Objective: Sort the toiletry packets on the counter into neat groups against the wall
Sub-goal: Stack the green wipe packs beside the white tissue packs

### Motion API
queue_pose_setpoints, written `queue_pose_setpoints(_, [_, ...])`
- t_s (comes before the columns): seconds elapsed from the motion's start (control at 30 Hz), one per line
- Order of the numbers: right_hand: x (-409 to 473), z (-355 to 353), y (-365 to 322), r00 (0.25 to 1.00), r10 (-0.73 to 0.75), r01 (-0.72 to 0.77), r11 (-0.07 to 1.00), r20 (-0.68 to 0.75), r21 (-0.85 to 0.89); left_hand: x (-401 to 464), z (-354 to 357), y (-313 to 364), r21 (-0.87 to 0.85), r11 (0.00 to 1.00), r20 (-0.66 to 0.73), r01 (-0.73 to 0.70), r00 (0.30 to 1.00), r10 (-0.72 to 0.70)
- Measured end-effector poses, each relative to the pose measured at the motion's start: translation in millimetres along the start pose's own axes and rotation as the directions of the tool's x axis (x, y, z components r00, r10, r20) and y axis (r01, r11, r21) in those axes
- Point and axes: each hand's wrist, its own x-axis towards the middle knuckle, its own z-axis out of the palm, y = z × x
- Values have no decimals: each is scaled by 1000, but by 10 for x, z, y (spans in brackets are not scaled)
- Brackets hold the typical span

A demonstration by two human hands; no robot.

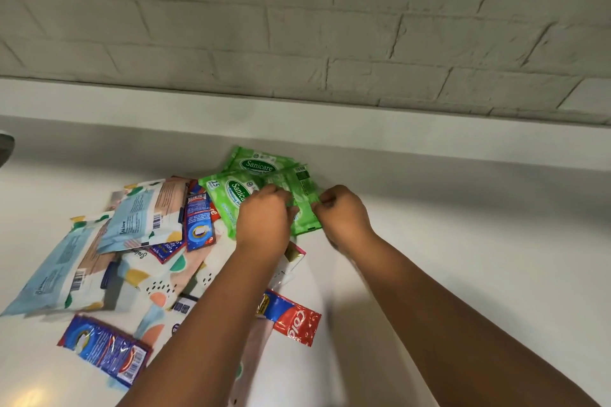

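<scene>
Both of my hands grip one green Sanicare wipes packet (305, 205) lying back side up near the wall. My left hand (264, 218) pinches its left edge and my right hand (344, 211) pinches its right edge. Under it lies a second green packet (224, 195), face up, and a third green packet (259, 160) sits behind, closer to the wall. To the left spreads a loose heap of pastel patterned wipes packs (142, 218), blue sachets (198, 225) and a red Colgate sachet (297, 320).
The white counter (463, 225) meets a low white ledge (396, 129) under a grey-white brick wall (297, 26). Another blue sachet strip (105, 347) lies near the front left. A grey object's edge (5, 145) shows at the far left.
</scene>
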Motion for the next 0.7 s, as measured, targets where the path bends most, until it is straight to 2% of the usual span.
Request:
queue_pose_setpoints(0.17, [-37, -16, -50, 990, 137, -140, 955, 29, 261, -84, -4, 41, -77, 997, -11, -31, 999, 30])
queue_pose_setpoints(0.37, [-53, -3, 20, 982, 155, -183, 918, 105, 352, -157, -4, 118, -125, 988, -7, -91, 996, 91])
queue_pose_setpoints(0.47, [-102, -141, 6, 988, 139, -153, 921, 64, 357, -173, -45, 183, -246, 967, 29, -61, 997, 70])
queue_pose_setpoints(0.53, [-143, -316, -39, 997, 67, -55, 960, -34, 274, -165, -114, 247, -382, 923, 70, 40, 997, -14])
queue_pose_setpoints(0.6, [-187, -511, -44, 981, -102, 121, 987, -165, 108, -143, -172, 301, -533, 831, 107, 160, 987, -121])
queue_pose_setpoints(0.63, [-217, -608, -35, 947, -223, 228, 974, -233, -5, -124, -191, 321, -610, 761, 127, 221, 975, -181])
queue_pose_setpoints(0.7, [-265, -747, 41, 842, -455, 395, 886, -289, -243, -82, -192, 365, -762, 554, 198, 336, 935, -295])
